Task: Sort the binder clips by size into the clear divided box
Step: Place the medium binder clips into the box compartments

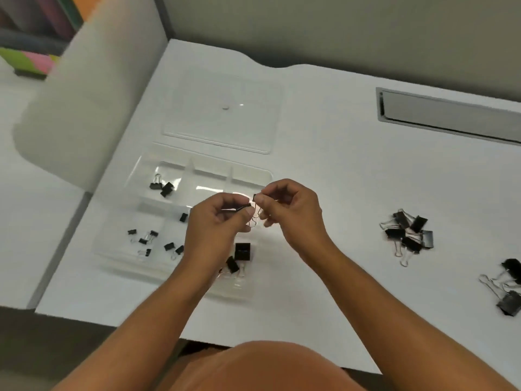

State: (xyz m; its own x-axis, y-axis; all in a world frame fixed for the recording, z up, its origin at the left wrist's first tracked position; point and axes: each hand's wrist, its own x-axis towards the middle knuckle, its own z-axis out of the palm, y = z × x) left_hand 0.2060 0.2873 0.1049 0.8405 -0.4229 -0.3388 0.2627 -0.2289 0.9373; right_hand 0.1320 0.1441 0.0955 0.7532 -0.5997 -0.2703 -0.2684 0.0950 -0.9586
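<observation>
The clear divided box (146, 165) lies open on the white desk, left of centre. My left hand (217, 218) and my right hand (290, 210) meet above its right side, both pinching small black binder clips (253, 199) with wire handles hanging below. Two medium clips (162, 186) sit in the far left compartment. Several tiny clips (152, 241) lie in the near left compartment, and one tiny clip (183, 217) sits just behind them. Larger clips (242, 252) rest in the near right compartment, partly hidden by my left wrist.
The box's clear lid (222, 114) lies flat behind it. An unsorted pile of black clips (408, 235) sits on the desk to the right, with another pile (507, 289) at the right edge. A metal cable slot (451, 114) is at the back right.
</observation>
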